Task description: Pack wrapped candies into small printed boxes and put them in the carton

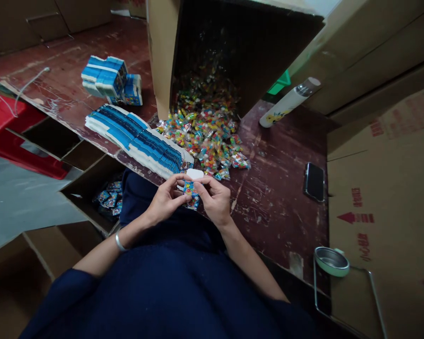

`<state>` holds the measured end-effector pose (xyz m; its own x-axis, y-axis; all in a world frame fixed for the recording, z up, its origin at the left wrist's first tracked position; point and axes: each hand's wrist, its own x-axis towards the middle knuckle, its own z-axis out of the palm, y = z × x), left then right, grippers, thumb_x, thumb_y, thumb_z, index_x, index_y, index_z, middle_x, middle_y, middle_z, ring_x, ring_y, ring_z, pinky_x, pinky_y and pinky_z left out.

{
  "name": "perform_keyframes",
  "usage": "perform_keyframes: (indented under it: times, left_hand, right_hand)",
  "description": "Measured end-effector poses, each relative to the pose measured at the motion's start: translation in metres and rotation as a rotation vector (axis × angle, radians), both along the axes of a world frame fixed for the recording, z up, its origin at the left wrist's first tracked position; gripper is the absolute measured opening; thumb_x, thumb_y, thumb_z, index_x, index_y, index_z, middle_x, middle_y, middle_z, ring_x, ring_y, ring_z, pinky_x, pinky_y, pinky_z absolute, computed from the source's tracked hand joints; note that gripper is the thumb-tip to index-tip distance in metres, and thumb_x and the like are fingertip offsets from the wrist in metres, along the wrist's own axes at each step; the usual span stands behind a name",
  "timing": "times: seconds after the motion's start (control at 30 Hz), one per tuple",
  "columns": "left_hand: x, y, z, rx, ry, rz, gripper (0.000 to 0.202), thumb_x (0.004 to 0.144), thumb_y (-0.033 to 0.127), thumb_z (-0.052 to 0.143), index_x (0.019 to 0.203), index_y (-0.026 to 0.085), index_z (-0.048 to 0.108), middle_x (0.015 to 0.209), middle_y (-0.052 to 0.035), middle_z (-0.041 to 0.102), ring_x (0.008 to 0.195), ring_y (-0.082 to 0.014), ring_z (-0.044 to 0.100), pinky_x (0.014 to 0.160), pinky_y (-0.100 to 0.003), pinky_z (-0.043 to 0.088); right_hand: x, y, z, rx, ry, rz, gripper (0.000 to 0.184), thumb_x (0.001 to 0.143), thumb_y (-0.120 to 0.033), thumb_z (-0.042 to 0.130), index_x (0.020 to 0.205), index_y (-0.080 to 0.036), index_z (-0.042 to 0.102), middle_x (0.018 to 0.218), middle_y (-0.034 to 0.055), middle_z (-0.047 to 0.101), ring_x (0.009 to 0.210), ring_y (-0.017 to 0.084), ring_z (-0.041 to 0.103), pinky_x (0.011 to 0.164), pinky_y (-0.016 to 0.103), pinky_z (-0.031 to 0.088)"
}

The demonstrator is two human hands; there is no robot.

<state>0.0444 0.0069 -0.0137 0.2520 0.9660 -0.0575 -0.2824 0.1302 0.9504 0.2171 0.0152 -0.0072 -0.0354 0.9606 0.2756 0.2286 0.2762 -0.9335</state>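
My left hand (167, 197) and my right hand (215, 200) meet at the table's near edge, both closed around a small blue carton (191, 188) with its white top flap up. A colourful candy packet sticks out below the carton between my fingers. Just beyond my hands lies a heap of small clear candy packets (207, 134) spilling from a tipped cardboard box (233, 52). To the left of the heap lies a fanned row of flat blue-and-white cartons (137, 139).
Folded blue cartons are stacked (109, 80) at the far left of the table. A black phone (314, 181) and a white bottle (289, 101) lie to the right. A cardboard bin holding filled cartons (109, 197) sits below left. A metal lid (331, 260) rests on boxes at right.
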Motion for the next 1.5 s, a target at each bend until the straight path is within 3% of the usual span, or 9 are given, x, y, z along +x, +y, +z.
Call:
perform_keyframes:
  times: [0.2,0.3,0.6,0.77,0.97,1.1,1.2,1.3,1.5]
  left_hand:
    - [-0.001,0.003,0.000,-0.015,-0.056,0.012,0.053,0.074,0.034,0.090,0.114,0.023,0.057,0.102,0.0010,0.059,0.067,-0.0059,0.061,0.063,-0.018,0.056]
    - [-0.001,0.002,0.000,-0.045,-0.085,0.046,0.057,0.073,0.033,0.091,0.115,0.024,0.054,0.097,0.0027,0.059,0.067,-0.0066,0.063,0.064,-0.018,0.055]
    - [-0.012,-0.001,-0.005,0.102,0.137,0.043,0.057,0.084,0.029,0.078,0.136,0.025,0.054,0.110,-0.0045,0.066,0.080,-0.0135,0.070,0.077,-0.027,0.062]
    - [-0.018,-0.001,-0.004,0.092,0.162,-0.013,0.063,0.086,0.027,0.077,0.145,0.025,0.055,0.115,-0.0070,0.069,0.085,-0.0170,0.072,0.080,-0.030,0.063]
    - [-0.021,-0.001,-0.005,0.051,0.097,0.017,0.047,0.083,0.032,0.082,0.125,0.019,0.065,0.111,-0.0074,0.072,0.088,-0.0166,0.071,0.077,-0.025,0.062]
    - [-0.031,0.003,-0.001,0.037,0.075,0.009,0.043,0.081,0.034,0.084,0.116,0.019,0.065,0.104,-0.0049,0.071,0.083,-0.0142,0.071,0.073,-0.022,0.060]
    - [-0.038,0.003,0.003,0.027,0.055,-0.002,0.042,0.080,0.033,0.086,0.113,0.019,0.064,0.102,-0.0034,0.070,0.080,-0.0132,0.071,0.072,-0.022,0.060]
    - [-0.040,0.002,0.004,0.006,0.045,-0.009,0.043,0.079,0.035,0.086,0.112,0.019,0.063,0.102,-0.0039,0.069,0.077,-0.0130,0.070,0.070,-0.023,0.060]
    - [-0.045,0.011,0.001,0.064,0.084,0.146,0.049,0.076,0.039,0.089,0.109,0.021,0.058,0.097,-0.0037,0.071,0.084,-0.0172,0.072,0.073,-0.028,0.061]
  right_hand:
    - [-0.003,0.006,0.002,0.252,-0.105,-0.068,0.004,0.096,-0.029,0.070,0.097,-0.025,0.073,0.107,0.0069,0.079,0.101,0.023,0.076,0.095,0.041,0.060]
    - [-0.008,0.006,0.002,0.155,0.037,-0.062,0.021,0.092,-0.035,0.076,0.109,-0.026,0.066,0.094,0.0029,0.078,0.088,0.021,0.076,0.085,0.037,0.063]
    - [0.000,0.029,0.025,-0.276,0.087,0.137,0.035,0.073,-0.051,0.089,0.079,-0.021,0.071,0.084,0.0036,0.074,0.077,0.019,0.070,0.072,0.033,0.060]
    - [0.000,0.034,0.027,-0.249,0.050,0.159,0.029,0.077,-0.043,0.086,0.070,-0.019,0.071,0.079,0.0029,0.074,0.074,0.017,0.068,0.070,0.031,0.056]
    - [-0.004,0.021,0.026,-0.074,-0.040,0.171,0.036,0.095,-0.043,0.068,0.068,-0.020,0.068,0.091,0.0052,0.074,0.081,0.017,0.068,0.072,0.030,0.054]
    - [0.003,0.018,0.027,-0.183,-0.046,0.322,0.029,0.093,-0.052,0.070,0.097,-0.023,0.078,0.107,0.0066,0.076,0.100,0.021,0.072,0.085,0.035,0.060]
    - [0.004,0.016,0.027,-0.298,0.000,0.400,0.038,0.088,-0.051,0.077,0.117,-0.026,0.074,0.114,0.0055,0.075,0.093,0.021,0.074,0.080,0.034,0.063]
    - [0.001,0.015,0.026,-0.323,0.006,0.420,0.039,0.085,-0.049,0.080,0.115,-0.025,0.073,0.111,0.0050,0.075,0.085,0.019,0.073,0.074,0.032,0.063]
    - [0.007,0.022,0.016,-0.242,-0.037,0.369,0.064,0.086,-0.042,0.080,0.144,-0.028,0.057,0.127,0.0088,0.072,0.109,0.022,0.072,0.079,0.031,0.065]
